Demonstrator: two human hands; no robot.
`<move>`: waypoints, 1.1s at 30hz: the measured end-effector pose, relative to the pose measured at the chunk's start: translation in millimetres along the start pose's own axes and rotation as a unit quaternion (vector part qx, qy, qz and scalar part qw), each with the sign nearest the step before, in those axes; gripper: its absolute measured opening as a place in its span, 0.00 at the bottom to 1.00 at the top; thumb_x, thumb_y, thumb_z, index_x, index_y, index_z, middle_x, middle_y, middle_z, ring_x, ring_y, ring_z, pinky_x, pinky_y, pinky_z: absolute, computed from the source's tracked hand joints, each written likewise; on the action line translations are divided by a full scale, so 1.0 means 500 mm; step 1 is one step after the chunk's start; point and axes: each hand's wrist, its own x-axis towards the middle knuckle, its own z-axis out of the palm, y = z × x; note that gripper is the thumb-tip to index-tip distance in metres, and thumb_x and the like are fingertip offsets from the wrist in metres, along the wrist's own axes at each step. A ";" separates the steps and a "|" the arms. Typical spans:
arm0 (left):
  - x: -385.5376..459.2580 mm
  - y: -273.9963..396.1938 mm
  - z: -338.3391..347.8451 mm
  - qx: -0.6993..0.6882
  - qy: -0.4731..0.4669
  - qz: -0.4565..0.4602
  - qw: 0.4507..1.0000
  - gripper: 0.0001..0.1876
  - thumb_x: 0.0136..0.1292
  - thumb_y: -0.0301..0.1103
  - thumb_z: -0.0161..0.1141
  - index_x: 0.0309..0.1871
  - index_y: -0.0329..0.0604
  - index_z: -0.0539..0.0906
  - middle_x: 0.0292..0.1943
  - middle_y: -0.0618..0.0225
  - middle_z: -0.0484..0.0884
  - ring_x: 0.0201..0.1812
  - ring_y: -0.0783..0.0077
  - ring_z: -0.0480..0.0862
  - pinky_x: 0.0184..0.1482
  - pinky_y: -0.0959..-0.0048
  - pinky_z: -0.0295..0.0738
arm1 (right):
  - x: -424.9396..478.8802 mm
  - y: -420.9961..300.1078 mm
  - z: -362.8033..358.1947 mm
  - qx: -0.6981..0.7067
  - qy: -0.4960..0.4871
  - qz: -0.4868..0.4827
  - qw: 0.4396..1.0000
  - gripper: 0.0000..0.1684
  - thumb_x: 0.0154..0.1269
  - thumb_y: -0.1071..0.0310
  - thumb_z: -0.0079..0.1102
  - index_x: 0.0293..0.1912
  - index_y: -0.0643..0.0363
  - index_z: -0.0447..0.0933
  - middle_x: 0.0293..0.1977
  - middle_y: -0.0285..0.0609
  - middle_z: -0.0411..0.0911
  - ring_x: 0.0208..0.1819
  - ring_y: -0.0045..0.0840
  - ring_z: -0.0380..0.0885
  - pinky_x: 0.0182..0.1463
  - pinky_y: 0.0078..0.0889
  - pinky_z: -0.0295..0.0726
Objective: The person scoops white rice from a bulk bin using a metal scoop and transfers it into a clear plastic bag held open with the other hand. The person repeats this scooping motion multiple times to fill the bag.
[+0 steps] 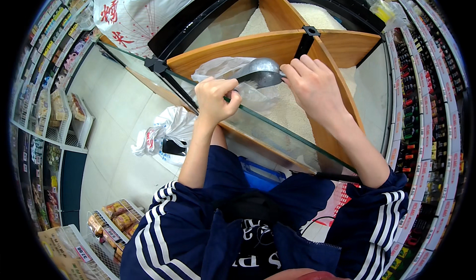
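A metal scoop [263, 70] is above a wooden bin with a glass front, tilted between my hands. My left hand [217, 97] is closed at the scoop's left end, just over the glass edge; its grip covers what it holds there, perhaps the handle. The fingers of my right hand [306, 84] are at the right rim of the scoop, pinching something that I cannot tell for sure. A clear plastic bag [260, 97] hangs beneath and behind the scoop. White rice grains [295, 112] cover the bottom of the bin.
A green-edged glass panel [282, 127] crosses in front of me. Wooden dividers [245, 47] separate the bins. A large printed white sack [141, 16] lies at upper left. On the floor is a white plastic bag [174, 122] with a phone [174, 147]. Bottle shelves [412, 112] line the right.
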 end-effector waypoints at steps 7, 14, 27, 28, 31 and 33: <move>-0.002 0.000 -0.005 0.013 -0.004 0.001 1.000 0.04 0.40 0.29 0.54 0.16 0.43 0.71 0.10 0.68 0.70 0.13 0.65 0.70 0.21 0.72 0.62 | 0.002 0.055 -0.059 0.006 0.036 0.051 0.998 0.08 0.55 0.71 0.65 0.35 0.60 0.76 0.30 0.38 0.74 0.37 0.30 0.74 0.41 0.31 0.73; 0.000 -0.001 0.000 0.008 -0.002 0.000 1.000 0.05 0.40 0.28 0.54 0.15 0.44 0.70 0.09 0.69 0.68 0.12 0.66 0.68 0.21 0.72 0.61 | -0.026 0.105 -0.097 -0.099 -0.026 0.185 0.977 0.05 0.59 0.68 0.62 0.33 0.59 0.77 0.28 0.41 0.78 0.36 0.31 0.79 0.39 0.37 0.79; 0.000 -0.002 -0.001 0.008 -0.009 0.003 1.000 0.04 0.41 0.29 0.54 0.15 0.44 0.71 0.10 0.70 0.69 0.12 0.67 0.68 0.21 0.72 0.59 | -0.118 0.017 0.086 -0.016 -0.596 0.136 0.791 0.10 0.55 0.71 0.61 0.39 0.58 0.85 0.39 0.46 0.85 0.43 0.35 0.85 0.42 0.34 0.81; -0.001 -0.003 -0.002 0.005 -0.009 0.004 1.000 0.04 0.41 0.29 0.54 0.16 0.44 0.71 0.10 0.70 0.70 0.12 0.67 0.68 0.21 0.72 0.59 | -0.121 0.017 0.090 0.005 -0.621 0.148 0.769 0.14 0.56 0.71 0.61 0.43 0.61 0.84 0.44 0.49 0.83 0.48 0.38 0.83 0.48 0.36 0.80; -0.003 -0.003 -0.004 0.000 -0.005 0.001 1.000 0.04 0.42 0.29 0.54 0.16 0.45 0.72 0.10 0.70 0.70 0.12 0.67 0.69 0.21 0.72 0.59 | -0.133 0.016 0.110 0.005 -0.630 0.153 0.762 0.13 0.56 0.71 0.60 0.43 0.61 0.84 0.44 0.50 0.83 0.48 0.40 0.83 0.49 0.39 0.81; -0.003 -0.003 -0.003 -0.003 -0.004 0.001 1.000 0.03 0.42 0.29 0.54 0.16 0.45 0.72 0.10 0.70 0.70 0.13 0.67 0.69 0.21 0.72 0.59 | -0.144 0.030 0.136 0.006 -0.620 0.183 0.763 0.13 0.56 0.72 0.60 0.43 0.62 0.84 0.45 0.51 0.83 0.49 0.41 0.82 0.49 0.41 0.82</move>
